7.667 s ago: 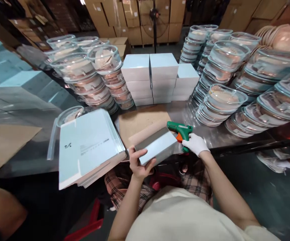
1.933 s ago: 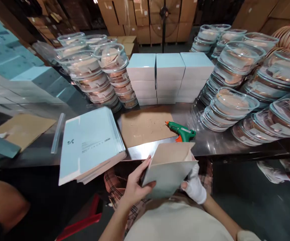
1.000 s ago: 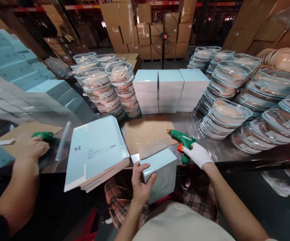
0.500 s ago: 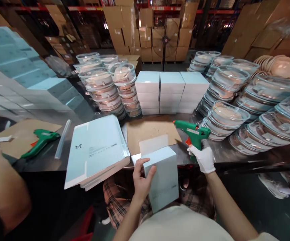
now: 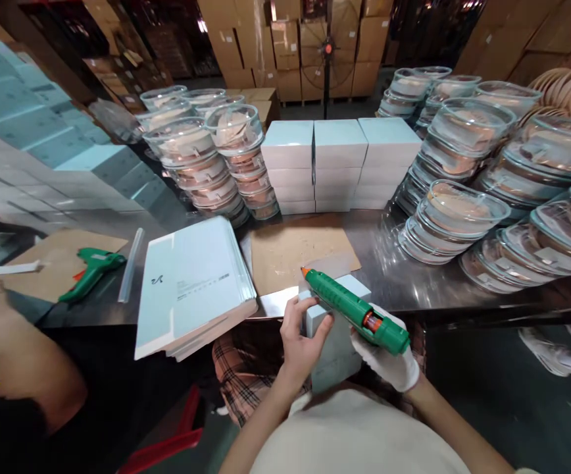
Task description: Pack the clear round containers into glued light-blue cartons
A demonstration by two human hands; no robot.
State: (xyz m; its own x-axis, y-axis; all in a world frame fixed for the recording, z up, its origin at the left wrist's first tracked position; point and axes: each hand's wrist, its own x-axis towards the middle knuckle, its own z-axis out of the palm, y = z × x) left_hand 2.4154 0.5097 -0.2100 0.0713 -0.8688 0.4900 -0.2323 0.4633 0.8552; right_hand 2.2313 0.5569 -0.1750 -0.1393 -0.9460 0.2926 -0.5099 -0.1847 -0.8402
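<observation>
A pale blue box [image 5: 332, 342] sits at the table's near edge, above the person's lap. The bare left hand [image 5: 301, 338] wraps its fingers around the box's left corner. The gloved right hand [image 5: 388, 361], just right of the box, is closed on a green glue gun [image 5: 357, 311], whose orange tip hangs over the box's top flap. Behind lies a brown cardboard sheet [image 5: 300, 253] on the steel table [image 5: 404, 276], beside a stack of flat box blanks [image 5: 191, 286]. Finished boxes [image 5: 337, 164] and clear lidded containers [image 5: 453, 220] crowd the back, with brown cartons beyond.
</observation>
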